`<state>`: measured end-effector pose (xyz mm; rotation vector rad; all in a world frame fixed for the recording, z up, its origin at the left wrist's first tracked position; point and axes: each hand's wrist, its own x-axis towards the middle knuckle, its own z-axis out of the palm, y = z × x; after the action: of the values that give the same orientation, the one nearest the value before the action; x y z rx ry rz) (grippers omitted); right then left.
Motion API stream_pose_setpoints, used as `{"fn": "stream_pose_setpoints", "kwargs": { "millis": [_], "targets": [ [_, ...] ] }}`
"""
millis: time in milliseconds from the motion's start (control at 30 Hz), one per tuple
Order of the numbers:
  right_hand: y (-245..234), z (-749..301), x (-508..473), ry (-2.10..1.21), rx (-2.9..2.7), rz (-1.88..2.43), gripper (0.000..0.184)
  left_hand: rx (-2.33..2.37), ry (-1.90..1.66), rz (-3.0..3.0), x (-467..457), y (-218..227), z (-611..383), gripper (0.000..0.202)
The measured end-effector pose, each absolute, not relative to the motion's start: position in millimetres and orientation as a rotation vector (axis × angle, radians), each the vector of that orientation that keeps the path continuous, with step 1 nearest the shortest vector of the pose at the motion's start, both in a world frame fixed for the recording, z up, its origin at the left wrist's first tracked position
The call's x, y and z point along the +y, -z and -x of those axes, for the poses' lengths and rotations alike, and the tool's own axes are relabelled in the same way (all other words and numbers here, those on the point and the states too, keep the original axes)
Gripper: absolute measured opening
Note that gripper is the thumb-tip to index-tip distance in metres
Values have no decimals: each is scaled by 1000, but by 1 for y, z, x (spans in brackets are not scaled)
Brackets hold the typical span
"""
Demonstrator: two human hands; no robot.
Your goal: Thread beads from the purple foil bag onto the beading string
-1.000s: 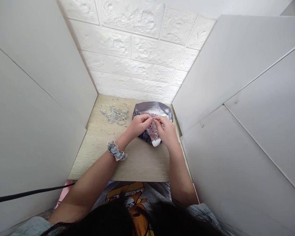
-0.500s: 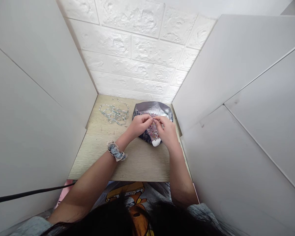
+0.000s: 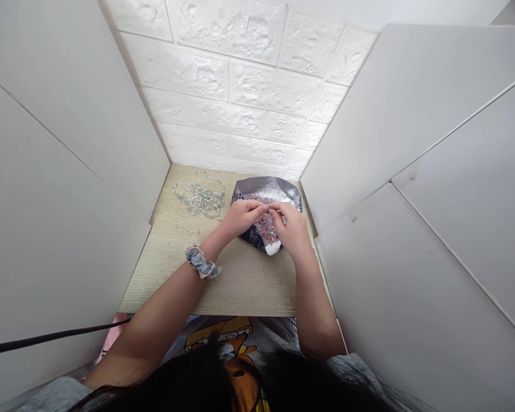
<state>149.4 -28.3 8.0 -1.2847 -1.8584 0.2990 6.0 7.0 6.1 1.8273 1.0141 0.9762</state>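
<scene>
Over a silver-lined foil bag [image 3: 289, 194] my left hand [image 3: 244, 216] and my right hand [image 3: 290, 228] meet at the fingertips. Both are closed in a pinch; what lies between the fingers is too small to make out. Inside the spread bag, just below my fingers, is a heap of small pink and mixed-colour beads [image 3: 266, 229]. To the left of my left hand lies a tangled string of pale blue and white beads [image 3: 201, 200]. A blue scrunchie with a lace edge [image 3: 201, 262] is round my left wrist.
The light wooden tabletop [image 3: 223, 286] sits between tall white panels on the left [image 3: 68, 189] and right [image 3: 390, 229]. A white brick-patterned wall [image 3: 240, 86] closes the back. At lower left runs a black cord [image 3: 60, 333].
My left hand and wrist have shifted slightly to the left and up, its fingers flatter against the right fingertips. The right hand, bag and bead string stay in place.
</scene>
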Motion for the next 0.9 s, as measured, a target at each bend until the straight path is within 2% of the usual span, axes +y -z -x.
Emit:
{"fn": "stream_pose_setpoints", "kwargs": {
  "millis": [567, 700, 900],
  "targets": [
    [-12, -153, -30, -273, -1898, 1367, 14, 1007, -868, -1951, 8, -5, -6, 37],
    [-12, -152, -31, -320, -1919, 1279, 15, 993, -905, -1873, 6, -6, -6, 39],
    [-14, -149, -33, -455, -1859, 1124, 16, 859, -764, -1559, 5, -8, -5, 37]
  ]
}}
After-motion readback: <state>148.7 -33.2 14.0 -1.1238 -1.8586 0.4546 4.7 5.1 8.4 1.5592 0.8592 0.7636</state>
